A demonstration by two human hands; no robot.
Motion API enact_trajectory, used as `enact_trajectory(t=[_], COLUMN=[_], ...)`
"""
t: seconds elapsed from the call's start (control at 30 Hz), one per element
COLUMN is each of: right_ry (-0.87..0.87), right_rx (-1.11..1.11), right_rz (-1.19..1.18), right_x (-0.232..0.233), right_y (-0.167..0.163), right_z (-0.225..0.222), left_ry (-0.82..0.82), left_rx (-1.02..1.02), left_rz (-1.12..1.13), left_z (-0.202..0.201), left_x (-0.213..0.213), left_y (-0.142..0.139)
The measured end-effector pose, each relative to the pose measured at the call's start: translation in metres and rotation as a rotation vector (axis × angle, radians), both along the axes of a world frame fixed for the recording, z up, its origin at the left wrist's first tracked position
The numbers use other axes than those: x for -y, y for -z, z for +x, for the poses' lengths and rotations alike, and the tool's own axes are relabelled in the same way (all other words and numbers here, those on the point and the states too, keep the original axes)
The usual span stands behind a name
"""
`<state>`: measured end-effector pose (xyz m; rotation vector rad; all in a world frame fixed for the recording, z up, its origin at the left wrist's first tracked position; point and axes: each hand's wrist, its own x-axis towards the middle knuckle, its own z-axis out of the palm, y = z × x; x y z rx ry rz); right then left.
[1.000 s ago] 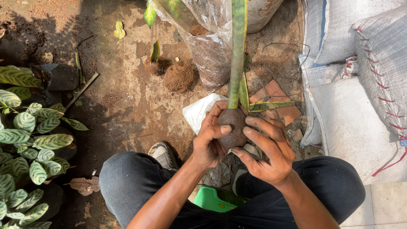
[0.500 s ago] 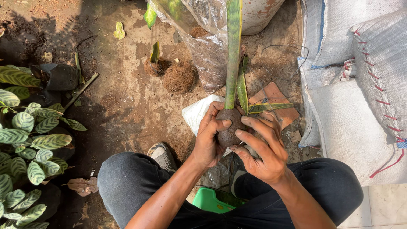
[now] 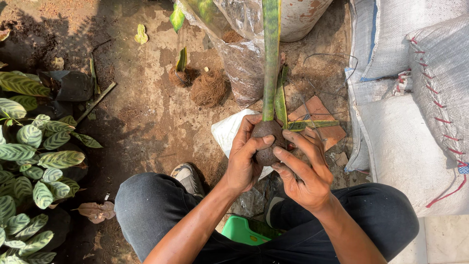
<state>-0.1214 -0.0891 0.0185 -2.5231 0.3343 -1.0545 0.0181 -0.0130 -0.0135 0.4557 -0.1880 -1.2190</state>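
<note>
A dark, round soil ball sits at the base of a tall, upright green leaf, held up just above the person's knees. The left hand wraps it from the left, fingers curled close, thumb pressed on its front. The right hand cups it from the right, fingers spread and touching the ball. Beneath lie a white sheet and a reddish tile. Beyond stands a clear plastic bag of soil; white sacks are piled on the right, striped-leaf plants on the left.
</note>
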Motion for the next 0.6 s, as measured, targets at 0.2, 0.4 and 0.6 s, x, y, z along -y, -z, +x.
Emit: enact_trajectory(t=[0.2, 0.4, 0.6], right_ry=[-0.025, -0.014, -0.067], right_rx=[0.0, -0.062, 0.079], right_rz=[0.133, 0.033, 0.114], right_x=[0.002, 0.003, 0.002], right_y=[-0.002, -0.002, 0.0], right_z=[-0.001, -0.003, -0.003], left_ry=[0.011, -0.014, 0.025], left_rx=[-0.027, -0.062, -0.049], left_rz=[0.044, 0.047, -0.046], left_z=[0.003, 0.004, 0.001], left_x=[0.0, 0.001, 0.002], left_y=[-0.006, -0.011, -0.009])
